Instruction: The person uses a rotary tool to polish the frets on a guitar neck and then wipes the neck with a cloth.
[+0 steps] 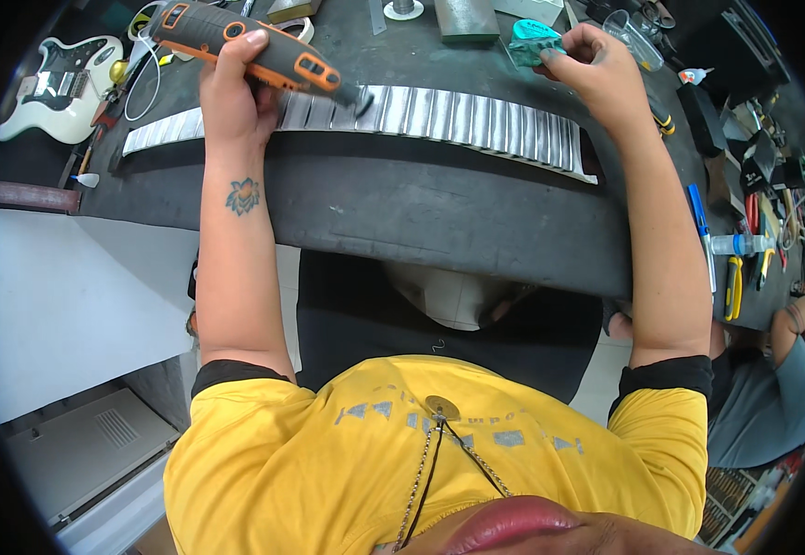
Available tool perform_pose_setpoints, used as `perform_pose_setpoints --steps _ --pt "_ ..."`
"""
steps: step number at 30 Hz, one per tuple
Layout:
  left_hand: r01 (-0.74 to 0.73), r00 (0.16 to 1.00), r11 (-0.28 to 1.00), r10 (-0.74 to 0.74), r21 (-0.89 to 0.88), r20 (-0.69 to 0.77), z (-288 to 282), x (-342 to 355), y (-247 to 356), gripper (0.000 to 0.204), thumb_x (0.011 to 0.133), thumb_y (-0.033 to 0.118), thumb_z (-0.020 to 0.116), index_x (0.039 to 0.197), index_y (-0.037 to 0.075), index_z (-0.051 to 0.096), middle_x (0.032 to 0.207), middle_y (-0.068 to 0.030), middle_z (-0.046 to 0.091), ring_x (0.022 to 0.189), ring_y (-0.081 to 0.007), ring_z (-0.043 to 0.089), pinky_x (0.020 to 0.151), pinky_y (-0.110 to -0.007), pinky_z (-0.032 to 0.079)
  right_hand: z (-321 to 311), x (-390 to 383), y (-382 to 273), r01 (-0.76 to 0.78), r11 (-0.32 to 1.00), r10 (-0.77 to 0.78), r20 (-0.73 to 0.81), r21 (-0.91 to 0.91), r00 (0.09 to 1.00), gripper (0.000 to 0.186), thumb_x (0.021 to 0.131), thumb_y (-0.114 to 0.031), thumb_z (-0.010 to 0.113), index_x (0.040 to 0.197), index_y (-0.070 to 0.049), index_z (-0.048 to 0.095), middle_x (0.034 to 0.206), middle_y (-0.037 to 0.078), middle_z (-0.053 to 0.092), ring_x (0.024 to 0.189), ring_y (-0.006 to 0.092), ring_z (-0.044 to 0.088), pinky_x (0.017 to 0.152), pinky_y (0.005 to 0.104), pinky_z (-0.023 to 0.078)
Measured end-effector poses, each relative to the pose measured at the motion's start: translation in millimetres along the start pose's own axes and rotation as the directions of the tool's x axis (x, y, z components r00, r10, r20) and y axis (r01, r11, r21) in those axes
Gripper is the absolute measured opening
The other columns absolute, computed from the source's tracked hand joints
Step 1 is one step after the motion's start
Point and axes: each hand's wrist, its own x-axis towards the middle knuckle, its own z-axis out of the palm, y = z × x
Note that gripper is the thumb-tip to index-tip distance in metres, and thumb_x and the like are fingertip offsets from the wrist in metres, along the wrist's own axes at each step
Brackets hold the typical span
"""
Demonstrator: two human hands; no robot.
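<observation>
— Head view is showing the left hand (231, 97) wrapping closed around a grey-and-orange rotary tool (254, 44), its tip touching the long ribbed metal strip (439, 116). Are you seeing that too?

— Yes. That strip is lying across the dark workbench (402, 203), running from near its left edge toward the right edge, well back from the near edge.

— What is the right hand (596, 69) doing?

— Its fingers are pinching a small teal piece (534, 39) at the far side of the bench, just beyond the strip. What that piece is, I cannot tell.

— How is the tool looking to handle?

— I'm judging it as stiff and moderately heavy, with rubbery orange patches helping the grip; holding it around the middle of the body seems best. The strip is looking thin, rigid and probably sharp along its edges, so I'd be taking it by the flat ribs.

— Anything else nearby?

— A white electric guitar (65, 83) is resting at the far left corner.
</observation>
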Motion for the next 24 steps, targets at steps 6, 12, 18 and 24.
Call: perform_pose_setpoints --steps 6,12,18,24 --pt "-0.014 0.988 0.996 0.027 -0.085 0.153 -7.9 -2.4 1.9 0.021 0.091 0.025 0.065 0.087 0.005 0.062 0.069 -0.0013 0.059 0.047 -0.0075 0.042 0.046 -0.022 0.036 1.6 0.6 -2.1 -0.001 1.000 0.001 0.023 0.017 1.000 0.020 0.090 -0.016 0.075 0.097 0.001 0.065 0.092 0.008 0.072 0.087 0.0146 0.073 0.083 0.0273 0.055" --pt "-0.028 0.981 0.995 0.046 -0.097 0.188 -13.2 -1.6 -1.7 0.022 0.091 0.027 0.063 0.084 0.006 0.061 0.065 -0.0004 0.055 0.048 -0.0079 0.043 0.049 -0.024 0.040 1.7 2.2 0.6 -0.011 0.999 0.009 0.035 0.041 0.999 0.019 0.090 -0.015 0.074 0.096 0.000 0.064 0.092 0.008 0.072 0.088 0.0152 0.073 0.085 0.0279 0.055" --pt "-0.031 0.978 0.988 0.061 -0.154 0.197 -14.8 -4.1 -4.9 0.022 0.088 0.023 0.068 0.091 0.002 0.064 0.071 -0.0032 0.061 0.046 -0.0067 0.044 0.044 -0.021 0.034 0.8 2.9 3.5 -0.006 1.000 0.004 0.044 0.030 0.999 0.020 0.091 -0.015 0.074 0.097 0.000 0.064 0.093 0.008 0.072 0.089 0.0151 0.073 0.085 0.0279 0.056" --pt "-0.039 0.974 0.988 0.071 -0.150 0.217 -14.8 -2.5 -8.1 0.020 0.088 0.023 0.069 0.090 0.004 0.064 0.072 -0.0023 0.061 0.046 -0.0068 0.044 0.044 -0.021 0.035 -0.9 2.3 4.6 -0.008 0.999 0.006 0.042 0.052 0.999 0.020 0.091 -0.015 0.074 0.098 0.001 0.064 0.093 0.008 0.072 0.089 0.0149 0.073 0.086 0.0284 0.056"
